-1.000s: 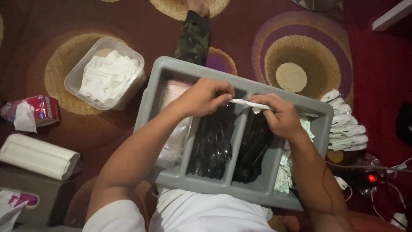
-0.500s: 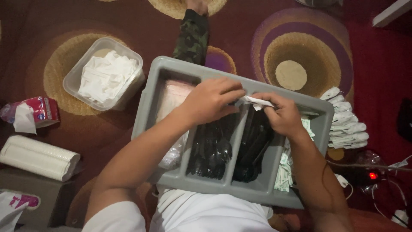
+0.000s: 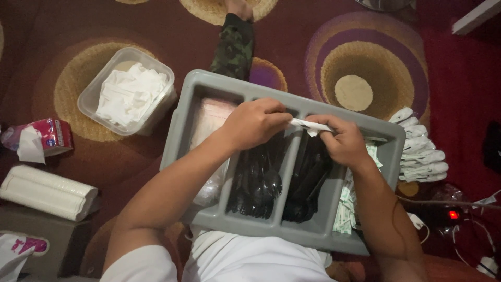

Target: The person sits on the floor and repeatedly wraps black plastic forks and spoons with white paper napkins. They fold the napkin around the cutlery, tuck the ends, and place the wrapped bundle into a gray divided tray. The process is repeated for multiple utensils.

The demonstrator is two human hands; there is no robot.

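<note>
A grey divided tray (image 3: 209, 86) rests on my lap. Its two middle compartments hold black plastic spoons (image 3: 258, 180) and other black cutlery (image 3: 308, 180); the right one holds small paper packets (image 3: 347, 203); the left one holds clear bags (image 3: 211, 117). Above the tray's far side, my left hand (image 3: 255, 122) and my right hand (image 3: 342, 141) both pinch a narrow white wrapped bundle (image 3: 310, 125), one at each end.
A clear tub of white napkins (image 3: 128, 91) sits on the patterned carpet at left. A red tissue pack (image 3: 44, 137) and a long white sleeve (image 3: 47, 192) lie further left. Finished white wrapped bundles (image 3: 420, 151) are stacked right of the tray. A camouflage-trousered leg (image 3: 232, 44) extends ahead.
My hands have shifted slightly along the white bundle and turned it between the fingers; my left hand has slid a little to the right. The tray stays put.
</note>
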